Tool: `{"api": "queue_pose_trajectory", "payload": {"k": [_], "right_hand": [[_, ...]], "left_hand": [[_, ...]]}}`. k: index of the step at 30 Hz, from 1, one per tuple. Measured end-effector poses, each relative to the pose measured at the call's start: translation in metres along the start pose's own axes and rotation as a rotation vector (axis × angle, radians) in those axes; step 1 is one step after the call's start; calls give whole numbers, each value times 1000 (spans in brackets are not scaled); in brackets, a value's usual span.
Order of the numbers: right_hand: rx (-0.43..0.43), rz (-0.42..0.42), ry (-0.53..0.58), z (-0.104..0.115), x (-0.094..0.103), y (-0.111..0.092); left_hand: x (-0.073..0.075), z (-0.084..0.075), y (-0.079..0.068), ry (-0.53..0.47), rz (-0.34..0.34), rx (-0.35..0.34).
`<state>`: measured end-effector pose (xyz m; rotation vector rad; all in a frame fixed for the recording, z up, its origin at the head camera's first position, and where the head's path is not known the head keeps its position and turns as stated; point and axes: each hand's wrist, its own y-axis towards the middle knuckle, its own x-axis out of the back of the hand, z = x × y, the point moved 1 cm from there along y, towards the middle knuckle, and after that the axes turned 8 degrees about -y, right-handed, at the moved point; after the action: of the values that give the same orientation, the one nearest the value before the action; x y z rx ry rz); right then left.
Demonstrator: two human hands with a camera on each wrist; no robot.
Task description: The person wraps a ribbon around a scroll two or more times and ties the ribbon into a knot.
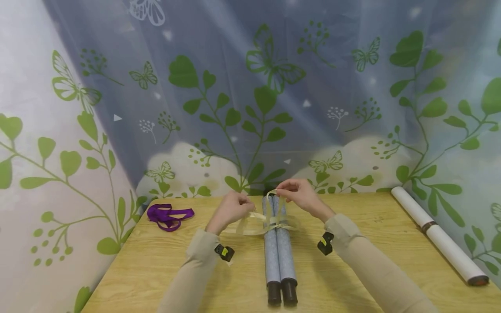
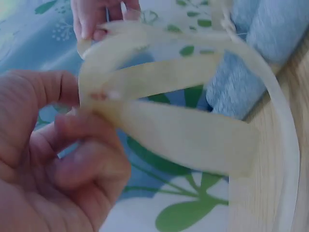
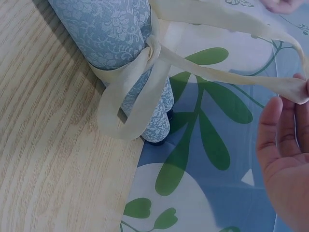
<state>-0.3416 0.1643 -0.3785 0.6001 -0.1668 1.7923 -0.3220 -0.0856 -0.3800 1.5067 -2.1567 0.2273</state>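
Two rolled scrolls (image 1: 278, 256), covered in light blue patterned cloth with dark end knobs, lie side by side on the table. A cream ribbon (image 3: 207, 71) runs round both and is knotted, with a loop (image 3: 108, 113) hanging at the knot. My left hand (image 1: 232, 211) pinches a length of this ribbon to the left of the scrolls; folded strands (image 2: 188, 135) show beyond its fingertips in the left wrist view. Above the far ends, my right hand (image 1: 301, 195) pinches another length between thumb and fingers, raised off the scrolls.
A purple ribbon (image 1: 166, 216) lies loosely bunched at the table's back left. Along the right side lies a white rolled scroll (image 1: 450, 250) with a dark band round its middle. A leaf-and-butterfly curtain (image 1: 235, 130) hangs behind the wooden table (image 1: 137, 269).
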Motion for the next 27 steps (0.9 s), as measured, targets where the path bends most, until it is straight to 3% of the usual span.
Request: {"api": "queue_pose_trajectory", "payload": {"k": [6,11,16,21,24,27], "right_hand": [[4,-18,-26,-1,1,2],[18,-12,-27,-1,1,0],[26,-9,-38,-1,2,-2],[30,-12,-58,1,2,-1],[33,-9,-61,2,3,0],[28,-8,-65,2,3,1]], "left_hand": [[-15,-7,-1,-239,176,41],[-36,-14,-4,-401,214,138],[-56,-19,-6,-480,226,170],[-68,-19,-7,-485,321,142],[-69,-17,-8,-460,299,133],[-65,-17,-8,-418,183,111]]}}
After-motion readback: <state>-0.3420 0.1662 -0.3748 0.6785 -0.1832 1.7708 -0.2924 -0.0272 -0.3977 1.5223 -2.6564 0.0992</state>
